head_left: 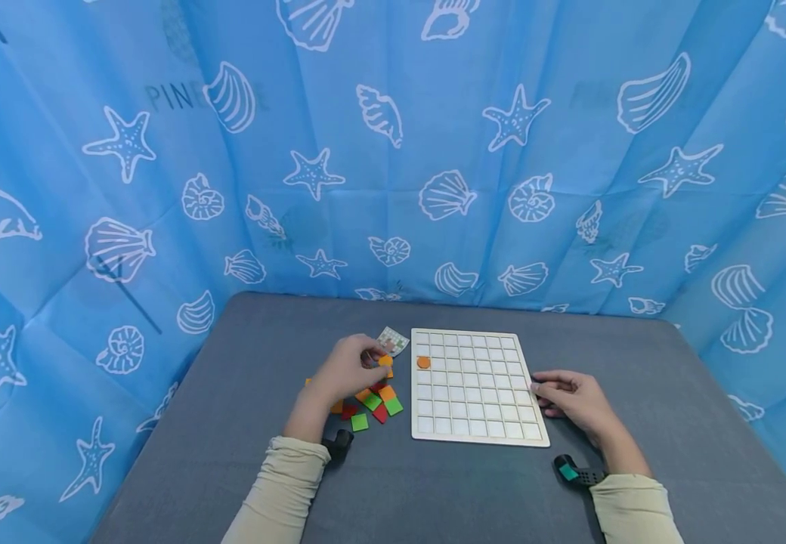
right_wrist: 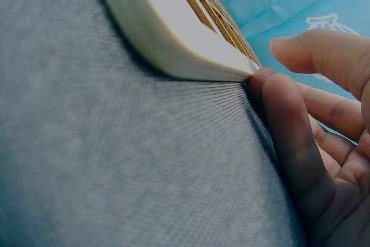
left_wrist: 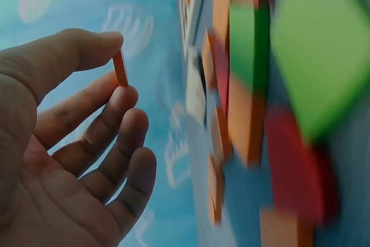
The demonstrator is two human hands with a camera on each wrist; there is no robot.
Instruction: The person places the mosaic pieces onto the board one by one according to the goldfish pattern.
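My left hand (head_left: 345,368) pinches a small, thin orange tile (left_wrist: 120,69) between thumb and fingertips, above a loose pile of tiles. The other fingers stay bent and spread, with nothing in them. Under and around that hand lie green tiles (head_left: 360,422), red tiles (head_left: 380,413) and orange tiles (head_left: 387,392). To the right is a pale grid board (head_left: 472,394), where one orange tile (head_left: 423,363) sits in a cell of the left column. At the board's right edge my right hand (head_left: 573,397) rests with loosely bent fingers, fingertips right at the rim.
A small card with a coloured grid pattern (head_left: 393,340) lies beside the board's upper left corner. Grey cloth (head_left: 461,491) covers the table. A blue curtain with shells and starfish (head_left: 379,227) hangs behind and at both sides.
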